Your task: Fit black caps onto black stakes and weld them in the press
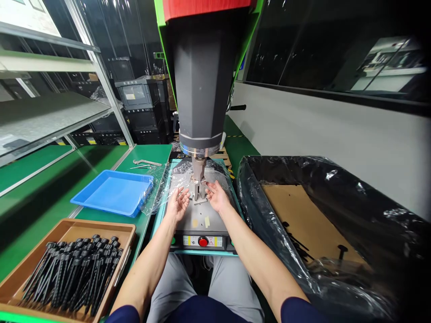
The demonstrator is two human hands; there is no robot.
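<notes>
Beneath the press head [202, 89] a metal tool tip [198, 168] points down at a small metal fixture [200, 201] on the machine's grey base plate [188, 220]. My left hand [178, 204] is just left of the fixture, palm partly up, fingers apart and loosely curled, with nothing visible in it. On the other side, my right hand [217, 196] has its fingertips close against the fixture's upper right, thumb and fingers apart. Whether those fingertips touch it I cannot tell. Any part seated in the fixture is too small to make out.
Black long-stemmed parts fill a brown tray [129, 229] at left, below a blue tray [112, 193]. Metal tools [146, 163] lie behind. A black-lined bin [286, 193] at right holds cardboard and several black parts. A red button [203, 242] faces me.
</notes>
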